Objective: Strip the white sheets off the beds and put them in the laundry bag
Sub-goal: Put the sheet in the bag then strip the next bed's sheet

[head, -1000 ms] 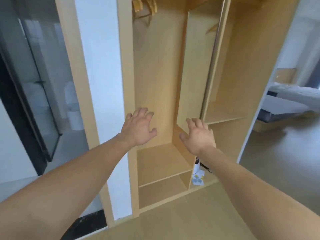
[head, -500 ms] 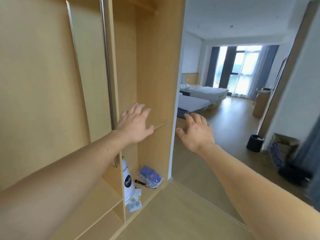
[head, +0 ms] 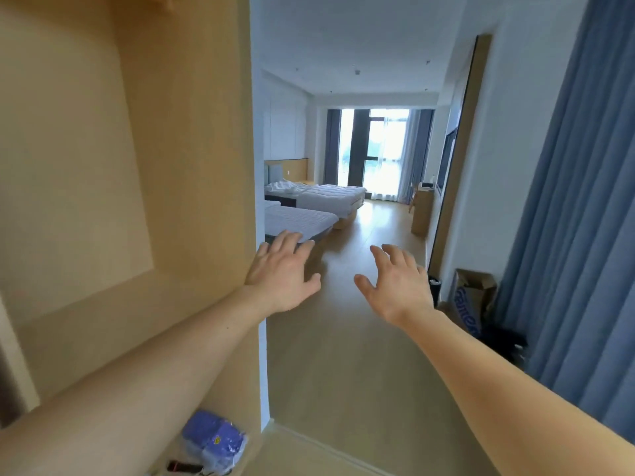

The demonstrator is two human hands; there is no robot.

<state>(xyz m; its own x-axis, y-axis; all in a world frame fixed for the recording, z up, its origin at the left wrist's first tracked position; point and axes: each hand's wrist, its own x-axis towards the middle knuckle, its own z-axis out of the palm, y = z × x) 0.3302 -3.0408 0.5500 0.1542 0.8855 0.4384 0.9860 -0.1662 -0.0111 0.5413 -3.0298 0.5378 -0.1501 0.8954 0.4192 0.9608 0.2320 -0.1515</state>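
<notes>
Facing down a short passage toward the bedroom. Both arms are extended forward, bare, palms down.

Left grip [head: 281, 269]: fingers spread and straight, holding nothing. It hangs at the edge of the wooden wardrobe panel [head: 185, 166]; contact with the panel cannot be told from this angle.

Right grip [head: 395, 283]: fingers spread, slightly bent, holding nothing, in free air over the wood floor [head: 343, 355].

Task items: two beds stand well ahead, along the left wall. Near bed [head: 302, 218] carries a pale sheet lying flat; its foot end shows just above the left fingers in the view, but it is far from them. Far bed [head: 336, 197] sits behind it, toward the window [head: 381, 149], with rumpled white bedding [head: 288, 187] at its head end. Both beds are still covered.

Surroundings: blue curtain [head: 577, 201] fills the right side. At its foot stands an open cardboard box [head: 472, 300] with blue lettering, and just beside it a small dark container [head: 434, 286], probably a waste bin. Bottom left, inside the wardrobe, lies a blue plastic packet [head: 213, 441].
</notes>
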